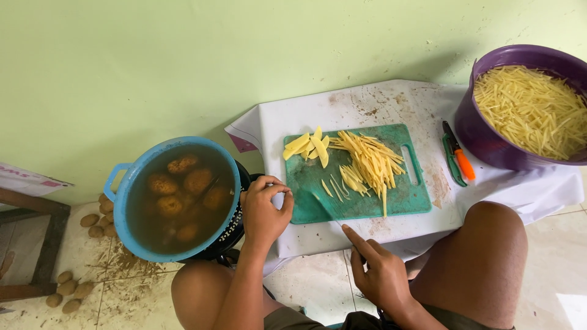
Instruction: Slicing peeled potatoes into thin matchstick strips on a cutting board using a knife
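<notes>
Head view: a white-covered low table (367, 107) is seen from above, with a purple bowl (483, 140) of potato sticks at its right end and a blue tub (122, 201) of murky water holding whole potatoes on the floor at the left. A green cutting board (403, 198) lies at the middle of the table; potato slices (309, 146) sit at its upper left and cut potato sticks (370, 162) at its centre. A green-and-orange peeler (455, 159) rests between board and bowl. The right hand (382, 275) is closed on a knife (327, 208), index finger laid along the back, blade tip on the board's lower left. The left hand (266, 211) is curled loosely at the board's left edge, its fingers (282, 197) grasping nothing visible. Slices lie well above those fingers, untouched. Judgement: slices are best stacked flat, fingertips tucked back from the blade.
</notes>
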